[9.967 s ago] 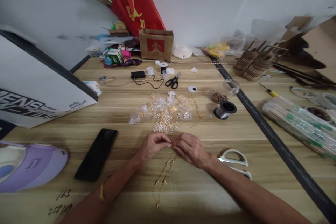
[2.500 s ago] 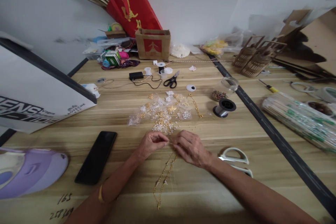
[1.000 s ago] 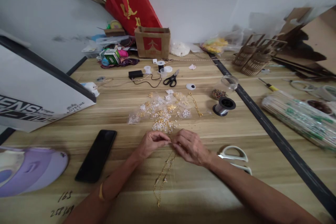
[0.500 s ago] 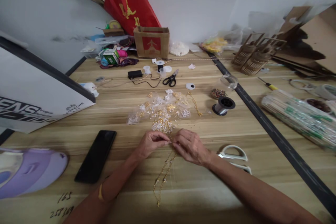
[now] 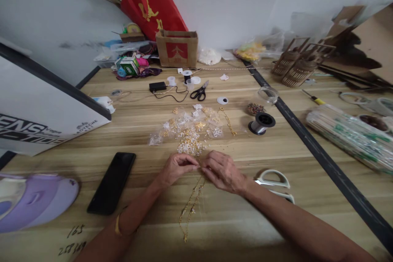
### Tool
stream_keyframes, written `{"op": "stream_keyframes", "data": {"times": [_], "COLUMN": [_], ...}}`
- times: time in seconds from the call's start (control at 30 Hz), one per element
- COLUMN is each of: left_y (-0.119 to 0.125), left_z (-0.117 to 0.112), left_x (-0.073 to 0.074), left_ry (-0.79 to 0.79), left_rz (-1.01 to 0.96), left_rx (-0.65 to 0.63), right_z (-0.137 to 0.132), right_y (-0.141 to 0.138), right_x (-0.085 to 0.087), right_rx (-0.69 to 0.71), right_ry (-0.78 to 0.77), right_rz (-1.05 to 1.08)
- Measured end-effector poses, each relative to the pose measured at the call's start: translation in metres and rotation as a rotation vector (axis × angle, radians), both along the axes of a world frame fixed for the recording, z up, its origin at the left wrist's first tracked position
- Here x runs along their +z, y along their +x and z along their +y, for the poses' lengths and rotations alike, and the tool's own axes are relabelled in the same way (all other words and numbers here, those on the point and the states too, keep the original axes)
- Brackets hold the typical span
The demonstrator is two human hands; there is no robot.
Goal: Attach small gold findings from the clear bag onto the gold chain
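Note:
A gold bead chain (image 5: pixel 189 208) with small clear stones lies in a long loop on the table, its upper end running to my fingertips. My left hand (image 5: pixel 177 168) pinches thumb to forefinger at that end; the tiny piece between the tips is too small to name. My right hand (image 5: pixel 223 172) is closed with curled fingers, gripping the chain's end close to the left fingertips. A fine clear thread hangs beside the chain. Just beyond the hands is a heap of gold and clear beads (image 5: pixel 190 143), partly on small plastic bags. Another gold chain (image 5: pixel 227 122) lies right of it.
White-handled scissors (image 5: pixel 274 182) lie beside my right forearm, partly hidden by it. A black phone (image 5: pixel 112 183) is left of my left hand. Behind the beads are black scissors (image 5: pixel 199 91), a wire spool (image 5: pixel 261 123) and a jar of beads (image 5: pixel 256 108). A white box (image 5: pixel 39 106) stands left.
Both hands stay almost in place, fingertips still together at the chain's end. The chain and the things around it have not visibly moved.

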State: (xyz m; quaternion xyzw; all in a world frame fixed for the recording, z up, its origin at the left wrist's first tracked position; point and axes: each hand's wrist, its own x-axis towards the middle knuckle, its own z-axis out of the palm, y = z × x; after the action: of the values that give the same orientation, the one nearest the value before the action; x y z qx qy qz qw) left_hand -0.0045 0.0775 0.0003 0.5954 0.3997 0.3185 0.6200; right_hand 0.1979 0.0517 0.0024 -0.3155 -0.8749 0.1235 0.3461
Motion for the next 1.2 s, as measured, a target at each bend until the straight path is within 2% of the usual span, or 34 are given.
{"op": "stream_keyframes", "data": {"times": [0.87,1.2], "left_y": [0.0011,0.0008], "left_z": [-0.001,-0.0007], "left_x": [0.0027,-0.0008], "left_ry": [0.004,0.016], "left_rz": [-0.028,-0.024], "left_rx": [0.005,0.013], "right_z": [-0.0003,0.0], "right_y": [-0.0001,-0.0013], "right_x": [-0.0031,-0.0007], "right_rx": [-0.007,0.001], "right_ry": [-0.001,-0.013], "right_rz": [-0.045,-0.027]}}
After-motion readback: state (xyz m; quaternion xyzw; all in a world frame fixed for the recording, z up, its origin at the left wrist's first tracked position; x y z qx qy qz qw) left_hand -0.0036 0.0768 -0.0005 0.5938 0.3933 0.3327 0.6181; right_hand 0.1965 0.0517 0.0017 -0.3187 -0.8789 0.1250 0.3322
